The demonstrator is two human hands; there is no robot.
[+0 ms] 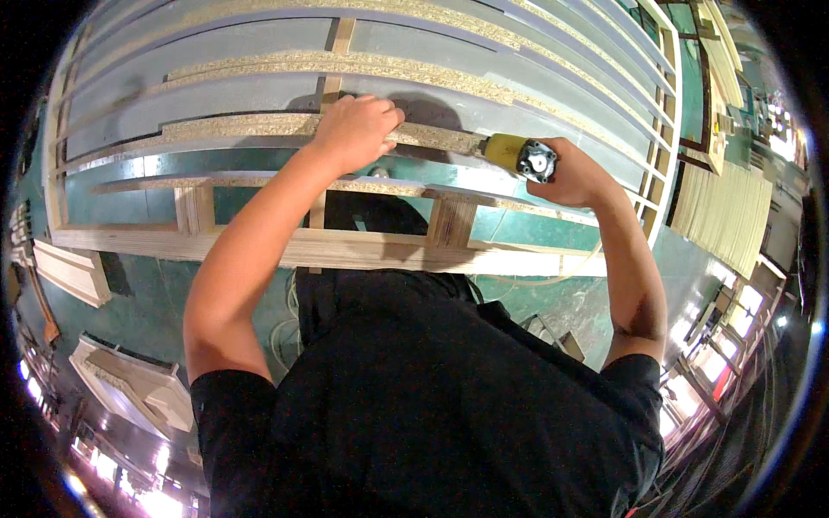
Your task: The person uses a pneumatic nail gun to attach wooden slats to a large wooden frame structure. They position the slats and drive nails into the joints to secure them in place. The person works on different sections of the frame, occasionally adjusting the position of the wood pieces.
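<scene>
My right hand [577,175] is closed round a yellow nail gun [508,153] with a black and silver end cap. The gun's front end is against or just above a chipboard strip [445,139]; exact contact is hard to make out. My left hand [357,129] grips the same strip where it crosses a wooden crosspiece [331,91], its fingertips partly hidden behind the strip. Both belong to a large wooden frame [363,250] with long slats running left to right. A thin pale hose [566,274] hangs beneath my right forearm.
Short wooden blocks [452,222] join the near rail to the closest slat [535,205]. A stack of pale boards [724,211] stands at the right. More timber [71,272] lies at the left, above a panel piece [129,388] on the green floor [151,306].
</scene>
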